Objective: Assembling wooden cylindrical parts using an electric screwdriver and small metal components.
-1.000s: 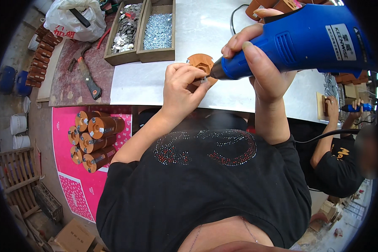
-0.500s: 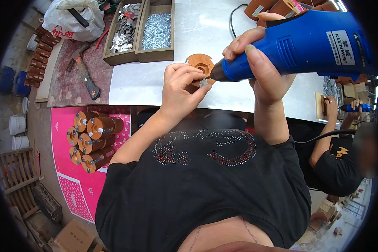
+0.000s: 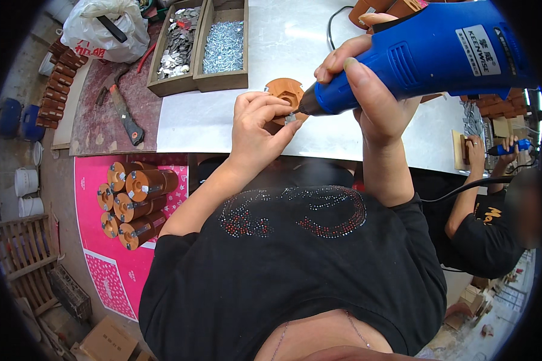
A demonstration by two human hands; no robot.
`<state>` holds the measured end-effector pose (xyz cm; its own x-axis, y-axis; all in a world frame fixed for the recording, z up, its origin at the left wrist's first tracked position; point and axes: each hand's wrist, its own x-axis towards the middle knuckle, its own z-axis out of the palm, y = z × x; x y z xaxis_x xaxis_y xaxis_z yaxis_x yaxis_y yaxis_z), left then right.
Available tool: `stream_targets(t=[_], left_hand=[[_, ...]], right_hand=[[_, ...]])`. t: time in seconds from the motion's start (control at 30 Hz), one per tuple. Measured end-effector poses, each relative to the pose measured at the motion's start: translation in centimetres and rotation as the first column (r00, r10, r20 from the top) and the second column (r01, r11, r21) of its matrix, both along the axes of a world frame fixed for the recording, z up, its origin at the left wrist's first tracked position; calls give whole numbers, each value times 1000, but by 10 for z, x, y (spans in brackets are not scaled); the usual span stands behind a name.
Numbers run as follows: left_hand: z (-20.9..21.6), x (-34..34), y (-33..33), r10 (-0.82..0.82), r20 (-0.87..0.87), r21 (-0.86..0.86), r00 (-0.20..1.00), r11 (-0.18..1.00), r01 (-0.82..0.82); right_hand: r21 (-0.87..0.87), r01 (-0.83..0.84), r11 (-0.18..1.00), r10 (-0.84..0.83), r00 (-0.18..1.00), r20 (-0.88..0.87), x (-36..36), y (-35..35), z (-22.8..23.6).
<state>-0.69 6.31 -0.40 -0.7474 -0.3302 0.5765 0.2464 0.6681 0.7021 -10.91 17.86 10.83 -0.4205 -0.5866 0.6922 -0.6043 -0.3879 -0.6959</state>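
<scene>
My right hand (image 3: 373, 90) is wrapped round a blue electric screwdriver (image 3: 427, 51), held nearly level with its dark nose pointing left. The screwdriver's tip meets a small grey metal plate (image 3: 290, 118) at the near edge of a round brown wooden piece (image 3: 284, 88). Thumb and fingers of my left hand (image 3: 256, 123) pinch this plate against the piece, hiding part of both. A recess shows in the middle of the wooden piece's upturned face. Any screw under the tip is too small to make out.
Wooden trays hold metal plates (image 3: 180, 45) and screws (image 3: 224, 47) at the back. A hammer (image 3: 125, 114) and white plastic bag (image 3: 105, 30) lie left. Several brown wooden cylinders (image 3: 146, 185) are stacked on a pink sheet (image 3: 105, 240). At right, a co-worker (image 3: 485, 228) holds another blue screwdriver.
The rear of my screwdriver has swung slightly upward in view, with my right hand shifting a little left and up. My left hand stays at the plate.
</scene>
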Motion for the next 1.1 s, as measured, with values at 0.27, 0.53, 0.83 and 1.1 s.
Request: stream_targets(t=[0.27, 0.53, 0.83, 1.1], left_hand=[[-4, -3, 3, 44, -56, 34, 997, 999, -42], [-6, -5, 3, 46, -74, 24, 996, 999, -45], [-6, -6, 4, 54, -71, 20, 996, 998, -53], [-4, -5, 5, 59, -60, 16, 996, 998, -58]], right_hand=[[36, -4, 999, 4, 1000, -4, 0, -6, -1], [-54, -54, 997, 62, 985, 161, 3, -16, 1], [-9, 108, 994, -101, 956, 275, 9, -17, 1], [-21, 46, 999, -35, 937, 347, 10, -16, 4]])
